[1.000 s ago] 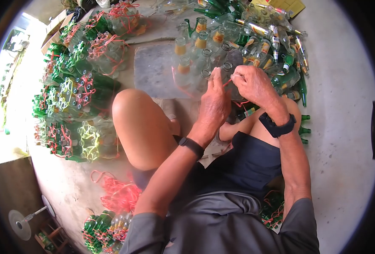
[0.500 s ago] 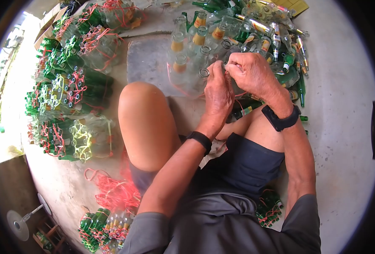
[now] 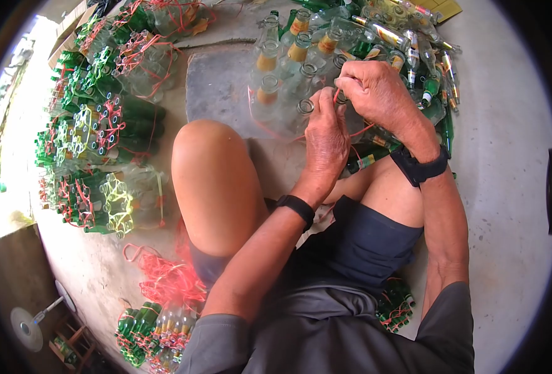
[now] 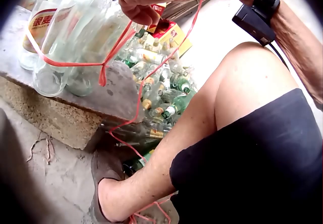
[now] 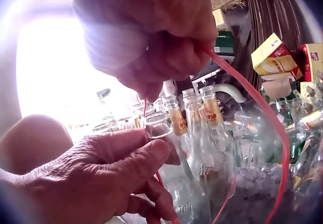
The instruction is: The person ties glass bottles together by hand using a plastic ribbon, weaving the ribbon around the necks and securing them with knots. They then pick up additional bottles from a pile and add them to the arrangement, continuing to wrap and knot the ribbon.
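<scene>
My right hand (image 3: 382, 93) pinches a red plastic string (image 5: 262, 105) above a cluster of clear glass bottles. One stretch drops to my left hand (image 5: 101, 166); another loops down to the right. My left thumb and forefinger hold the neck of a glass bottle (image 5: 159, 124), and the string comes out below these fingers. Several bottles in the cluster have orange-yellow labels (image 3: 267, 61) and stand upright on a grey slab (image 3: 217, 84). Lower down, the string goes round the bottles and meets in a knot (image 4: 104, 64). My left hand is outside the left wrist view.
Loose clear and green bottles (image 3: 413, 50) are heaped behind and to the right. Tied bottle bundles (image 3: 123, 124) stand in rows on the left. A tangle of red string (image 3: 170, 280) lies by the left thigh, above more bundles (image 3: 139, 327). A fan (image 3: 27, 327) stands at lower left.
The right hand has shifted upward and right, and now a taut bit of red string shows between the two hands. The left hand stays by the bottle necks, and the head view has shifted slightly.
</scene>
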The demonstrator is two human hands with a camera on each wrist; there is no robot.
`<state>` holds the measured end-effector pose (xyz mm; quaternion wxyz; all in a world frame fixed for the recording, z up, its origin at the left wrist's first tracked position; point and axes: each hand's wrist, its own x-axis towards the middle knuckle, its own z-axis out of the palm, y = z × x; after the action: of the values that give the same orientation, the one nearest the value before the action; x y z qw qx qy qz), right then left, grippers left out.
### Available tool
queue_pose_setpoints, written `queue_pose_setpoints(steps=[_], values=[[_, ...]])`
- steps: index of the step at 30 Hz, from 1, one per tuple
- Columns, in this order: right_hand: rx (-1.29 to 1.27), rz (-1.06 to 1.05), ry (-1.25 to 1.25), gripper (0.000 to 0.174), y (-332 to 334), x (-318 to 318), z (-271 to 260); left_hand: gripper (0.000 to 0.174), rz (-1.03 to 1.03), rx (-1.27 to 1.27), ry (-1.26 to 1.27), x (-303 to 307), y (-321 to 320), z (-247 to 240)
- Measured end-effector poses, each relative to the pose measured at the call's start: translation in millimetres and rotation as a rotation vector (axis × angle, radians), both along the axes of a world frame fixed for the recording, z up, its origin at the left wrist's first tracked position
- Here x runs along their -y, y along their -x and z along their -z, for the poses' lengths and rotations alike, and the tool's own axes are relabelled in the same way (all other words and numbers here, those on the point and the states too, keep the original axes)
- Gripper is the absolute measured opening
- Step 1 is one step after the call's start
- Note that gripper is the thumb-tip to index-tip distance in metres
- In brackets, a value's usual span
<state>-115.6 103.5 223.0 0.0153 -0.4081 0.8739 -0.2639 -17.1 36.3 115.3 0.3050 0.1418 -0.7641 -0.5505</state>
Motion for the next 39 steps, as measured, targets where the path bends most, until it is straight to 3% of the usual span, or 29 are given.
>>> queue_pose_setpoints(steps=[15, 24, 39], values=[[0.048, 0.074, 0.011, 0.022, 21.5, -10.1, 21.3, 0.034, -0.033, -0.005, 0.067, 0.1, 0.5, 3.2], [0.079, 0.143, -0.113, 0.025, 14.7, -19.4, 25.6, 0.038, -0.054, -0.027, 0.105, 2.0, 1.2, 9.3], [-0.188, 0.072, -0.287, 0.011, -43.0, -30.2, 27.4, 0.038, -0.057, 0.003, 0.135, 2.2, 0.3, 7.2]])
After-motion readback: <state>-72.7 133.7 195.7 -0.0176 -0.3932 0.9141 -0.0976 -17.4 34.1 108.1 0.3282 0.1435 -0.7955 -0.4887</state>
